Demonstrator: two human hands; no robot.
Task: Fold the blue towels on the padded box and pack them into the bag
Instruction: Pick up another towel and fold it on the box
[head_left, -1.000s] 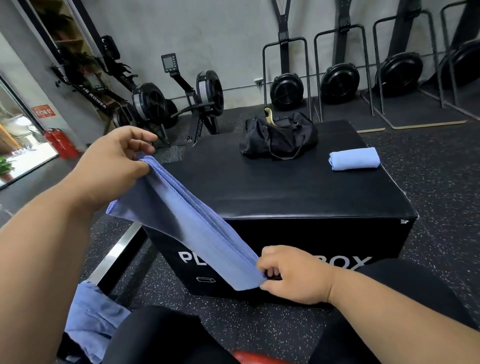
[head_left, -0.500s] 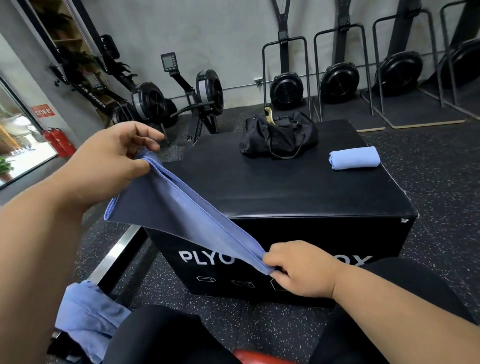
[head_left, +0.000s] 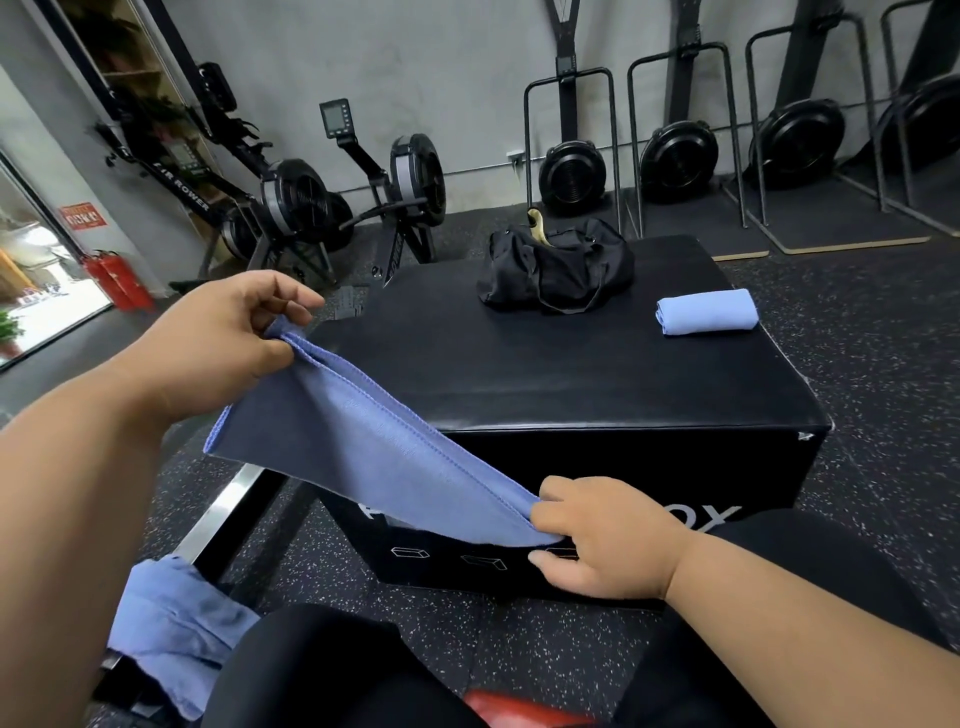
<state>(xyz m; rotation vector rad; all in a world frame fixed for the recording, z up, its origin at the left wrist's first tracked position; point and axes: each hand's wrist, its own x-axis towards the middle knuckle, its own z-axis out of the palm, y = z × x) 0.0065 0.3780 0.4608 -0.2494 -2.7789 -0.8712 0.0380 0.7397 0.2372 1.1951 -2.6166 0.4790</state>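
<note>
A blue towel (head_left: 384, 457), doubled over, stretches in the air in front of the black padded box (head_left: 597, 384). My left hand (head_left: 218, 343) pinches its far end above the box's left corner. My right hand (head_left: 602, 535) pinches its near end low against the box's front face. A folded blue towel (head_left: 706, 310) lies on the box top at the right. The black bag (head_left: 556, 270) sits at the back of the box top.
More blue cloth (head_left: 171, 629) lies crumpled at the lower left beside my knee, next to a metal rail (head_left: 223, 512). Rowing machines (head_left: 332, 208) stand behind the box along the wall. Speckled rubber floor surrounds the box.
Both hands shifted slightly with the towel held taut; the right hand drifted a little to the right and the towel's hanging fold rose.
</note>
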